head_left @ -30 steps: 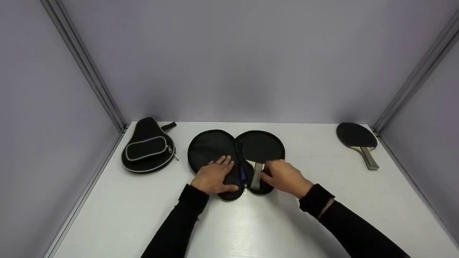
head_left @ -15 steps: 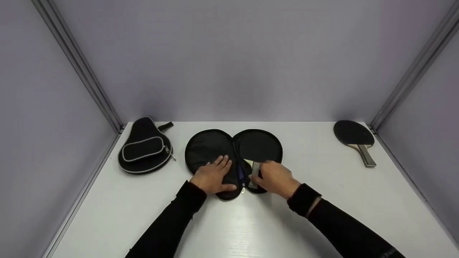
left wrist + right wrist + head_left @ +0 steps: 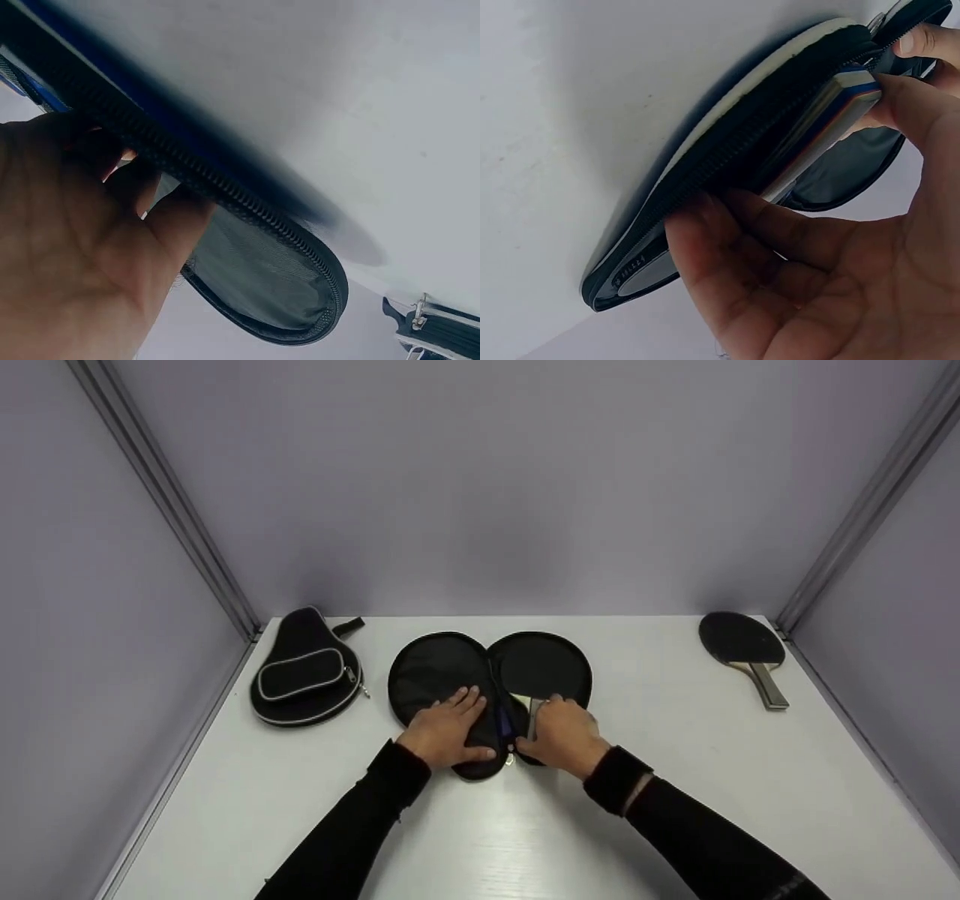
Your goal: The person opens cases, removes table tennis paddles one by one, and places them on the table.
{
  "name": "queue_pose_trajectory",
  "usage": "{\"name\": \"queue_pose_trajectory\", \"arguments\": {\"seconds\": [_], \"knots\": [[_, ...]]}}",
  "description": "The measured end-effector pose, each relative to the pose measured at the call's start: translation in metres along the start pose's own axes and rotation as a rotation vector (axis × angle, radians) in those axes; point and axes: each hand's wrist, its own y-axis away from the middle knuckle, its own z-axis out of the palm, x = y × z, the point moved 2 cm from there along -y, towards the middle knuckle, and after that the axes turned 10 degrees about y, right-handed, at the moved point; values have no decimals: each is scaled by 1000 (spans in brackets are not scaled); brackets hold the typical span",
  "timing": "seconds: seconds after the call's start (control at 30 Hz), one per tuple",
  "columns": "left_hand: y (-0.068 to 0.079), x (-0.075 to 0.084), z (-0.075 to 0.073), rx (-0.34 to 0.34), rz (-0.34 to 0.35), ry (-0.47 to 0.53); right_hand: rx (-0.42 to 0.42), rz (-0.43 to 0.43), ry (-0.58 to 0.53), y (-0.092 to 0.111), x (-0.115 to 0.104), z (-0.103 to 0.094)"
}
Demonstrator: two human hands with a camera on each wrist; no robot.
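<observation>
An unzipped black paddle case lies spread flat in the head view, with its left half (image 3: 431, 664) and right half joined along a middle seam. A table tennis paddle (image 3: 544, 667) with a black face and pale handle lies in the right half. My left hand (image 3: 444, 729) rests with extended fingers on the left half; the left wrist view shows these fingers at the zipper edge (image 3: 247, 206). My right hand (image 3: 562, 735) has its fingers and thumb around the paddle's handle (image 3: 825, 135), covering most of it in the head view.
A closed black paddle case (image 3: 307, 675) with pale piping and a strap lies at the left on the white table (image 3: 480, 840). Another black paddle (image 3: 741, 643) lies at the far right. Grey walls stand at the back and both sides.
My right hand has shifted left and slightly lower over the paddle's handle, covering more of it. The left hand stays on the case's left half. The view has shifted slightly.
</observation>
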Motion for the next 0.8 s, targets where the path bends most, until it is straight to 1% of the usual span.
{"name": "queue_pose_trajectory", "arguments": {"seconds": [0.2,0.33,0.43,0.6,0.8], "knots": [[1,2,-1,5,9,26,-27,33,-51,0,9,1],[2,1,-1,0,6,33,-52,12,-69,-2,17,1],[3,0,-1,-5,3,32,-62,8,-113,-3,25,2],[1,-1,1,-13,-6,29,-84,32,-211,-6,39,1],[1,-1,0,-17,-6,25,-133,70,-253,-9,55,-5]]}}
